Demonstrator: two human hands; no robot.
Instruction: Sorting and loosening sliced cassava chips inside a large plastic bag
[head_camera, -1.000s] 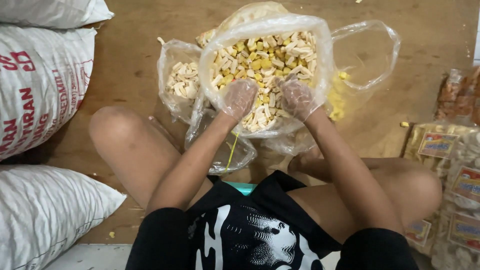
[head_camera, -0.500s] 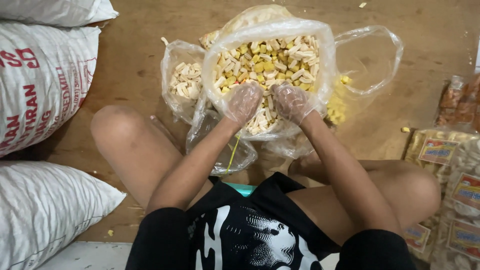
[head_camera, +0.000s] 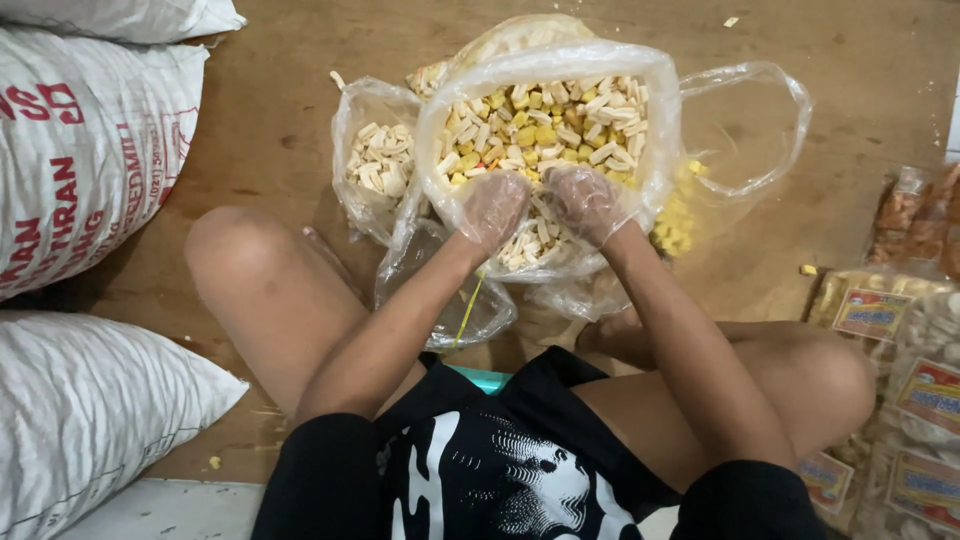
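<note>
The clear plastic bag of pale and yellow cracker sticks lies on the wooden floor straight ahead of both hands, its mouth spread wide, probably for easy reach. In the head view, the left hand and right hand, each in a thin transparent glove, are in the bag with fingers curled into the sticks; whether they grip any I cannot tell. A smaller bag sits left of the left hand; white sacks lie well apart, further left.
</note>
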